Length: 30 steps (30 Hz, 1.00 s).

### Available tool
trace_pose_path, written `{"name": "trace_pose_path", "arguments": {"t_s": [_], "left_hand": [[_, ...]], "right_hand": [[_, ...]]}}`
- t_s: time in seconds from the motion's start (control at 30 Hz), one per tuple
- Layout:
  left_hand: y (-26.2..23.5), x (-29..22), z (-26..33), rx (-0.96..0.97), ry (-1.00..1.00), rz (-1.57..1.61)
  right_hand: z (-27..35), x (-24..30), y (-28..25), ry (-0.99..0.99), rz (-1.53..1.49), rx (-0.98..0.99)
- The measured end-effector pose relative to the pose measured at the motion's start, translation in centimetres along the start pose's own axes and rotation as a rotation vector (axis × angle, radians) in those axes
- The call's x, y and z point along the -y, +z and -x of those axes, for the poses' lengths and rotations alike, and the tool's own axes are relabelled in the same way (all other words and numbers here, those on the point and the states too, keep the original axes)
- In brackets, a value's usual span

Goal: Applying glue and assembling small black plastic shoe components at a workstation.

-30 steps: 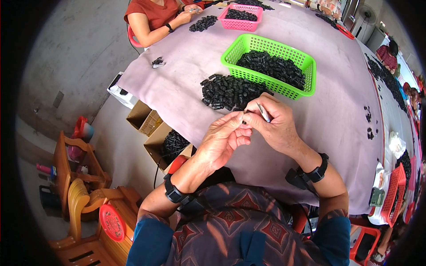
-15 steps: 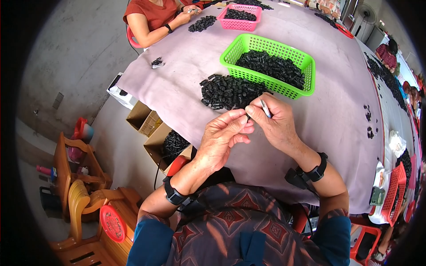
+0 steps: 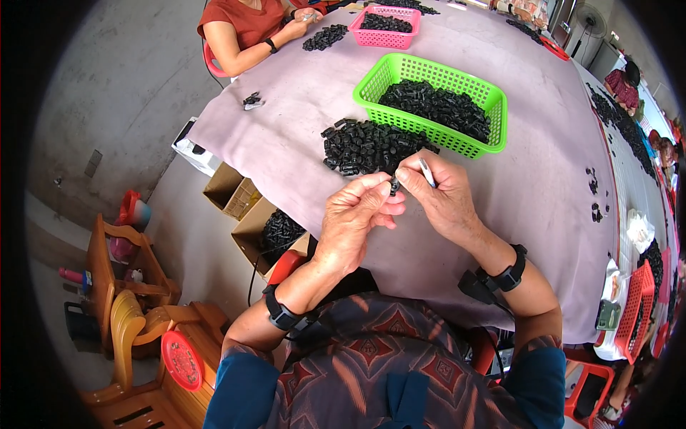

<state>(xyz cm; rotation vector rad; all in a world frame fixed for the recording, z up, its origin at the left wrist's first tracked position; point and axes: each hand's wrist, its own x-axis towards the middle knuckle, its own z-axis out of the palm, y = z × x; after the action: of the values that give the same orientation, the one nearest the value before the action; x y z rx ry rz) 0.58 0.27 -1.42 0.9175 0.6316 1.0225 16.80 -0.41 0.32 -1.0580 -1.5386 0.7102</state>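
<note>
Between thumb and fingertips my left hand [image 3: 361, 214] pinches a small black part [image 3: 394, 185]. Close beside it, my right hand [image 3: 444, 193] is closed around a slim silver-white tool [image 3: 427, 172], pen-like in shape; its tip is hidden by my fingers. The right fingertips meet the black part or come very near it. Just beyond my hands lies a heap of short black cylindrical parts [image 3: 368, 146] on the cloth-covered table [image 3: 279, 136]. Behind that heap stands a green perforated basket [image 3: 432, 107] holding many more of them.
Farther back is a pink basket [image 3: 386, 30] of black parts, near a co-worker in a red shirt [image 3: 246, 36]. Cardboard boxes [image 3: 246, 236] sit below the table's left edge, beside wooden chairs [image 3: 150, 307]. A red basket [image 3: 632, 311] stands at the right.
My left hand has drawn slightly left and down, and more of the small black part shows. The tool in my right hand has tilted slightly.
</note>
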Motion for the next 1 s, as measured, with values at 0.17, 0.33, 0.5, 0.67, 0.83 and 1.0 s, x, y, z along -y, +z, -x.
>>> {"name": "trace_pose_path", "arguments": {"t_s": [0.17, 0.33, 0.5, 0.67, 0.83, 1.0], "left_hand": [[-0.08, 0.24, -0.12, -0.052, 0.043, -0.054], [0.04, 0.13, -0.2, -0.063, 0.061, -0.108], [-0.05, 0.15, -0.2, -0.044, 0.047, -0.08], [0.3, -0.21, 0.02, -0.007, -0.014, -0.033], [-0.39, -0.32, -0.29, 0.013, -0.116, 0.103], [-0.02, -0.69, -0.14, -0.003, -0.12, 0.114]], "right_hand": [[0.12, 0.36, -0.05, 0.062, -0.079, 0.021], [0.11, 0.12, 0.1, 0.034, -0.067, 0.013], [0.1, 0.06, 0.11, 0.049, -0.073, 0.022], [0.04, -0.22, 0.01, 0.041, -0.005, 0.006], [0.06, -0.24, 0.32, -0.028, -0.006, 0.004], [-0.1, -0.05, 0.37, -0.1, 0.07, -0.009]]}}
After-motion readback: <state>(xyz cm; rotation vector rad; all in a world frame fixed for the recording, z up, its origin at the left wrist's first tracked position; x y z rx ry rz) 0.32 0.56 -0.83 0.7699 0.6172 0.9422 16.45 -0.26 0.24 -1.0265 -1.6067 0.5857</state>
